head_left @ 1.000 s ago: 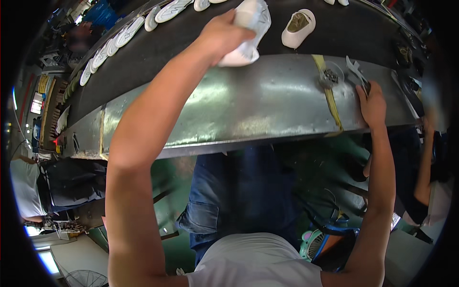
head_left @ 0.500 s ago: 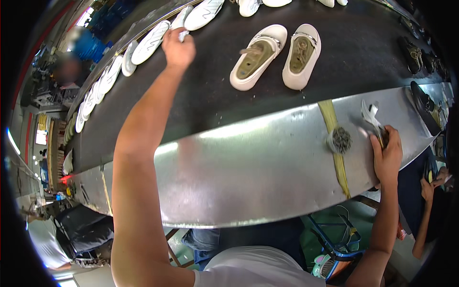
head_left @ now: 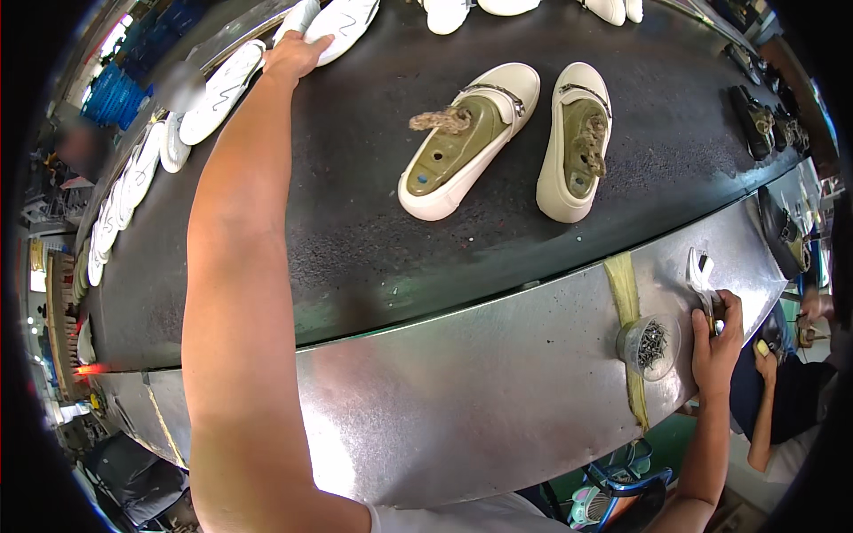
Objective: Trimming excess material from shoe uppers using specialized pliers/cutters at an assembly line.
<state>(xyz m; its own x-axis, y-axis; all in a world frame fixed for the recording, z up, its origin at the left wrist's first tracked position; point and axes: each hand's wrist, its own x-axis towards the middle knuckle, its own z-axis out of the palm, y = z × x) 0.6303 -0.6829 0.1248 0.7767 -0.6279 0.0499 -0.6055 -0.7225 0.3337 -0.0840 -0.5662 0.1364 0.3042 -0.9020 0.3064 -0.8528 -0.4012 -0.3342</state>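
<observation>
My left hand [head_left: 298, 59] reaches to the far left of the dark surface, at the near end of a pale grey-white shoe [head_left: 298, 18]. Its thumb is stretched apart toward the neighbouring white shoe [head_left: 345, 27]; some fingertips are hard to see. Nothing shows in this hand. My right hand [head_left: 718, 342] rests at the right of the metal ledge, closed around a silver hand tool [head_left: 702, 275] with a curved, forked head. Beside it stands a clear cup [head_left: 633, 342] with small nails [head_left: 653, 344]. Two cream loafers [head_left: 444, 182] [head_left: 558, 197], with olive lasts and rope loops inside, sit ahead.
The metal ledge [head_left: 480, 382] runs along the near side of the dark belt-like surface [head_left: 373, 231], with a yellowish strip [head_left: 625, 284] across it. More white shoes [head_left: 133, 178] line the left. Dark shoes [head_left: 782, 231] stand at right, near another person's hand [head_left: 766, 362].
My view has shifted, so the ledge and loafers appear lower. The small white crumpled piece at my left hand no longer shows, and its thumb is now extended. My right hand keeps the tool.
</observation>
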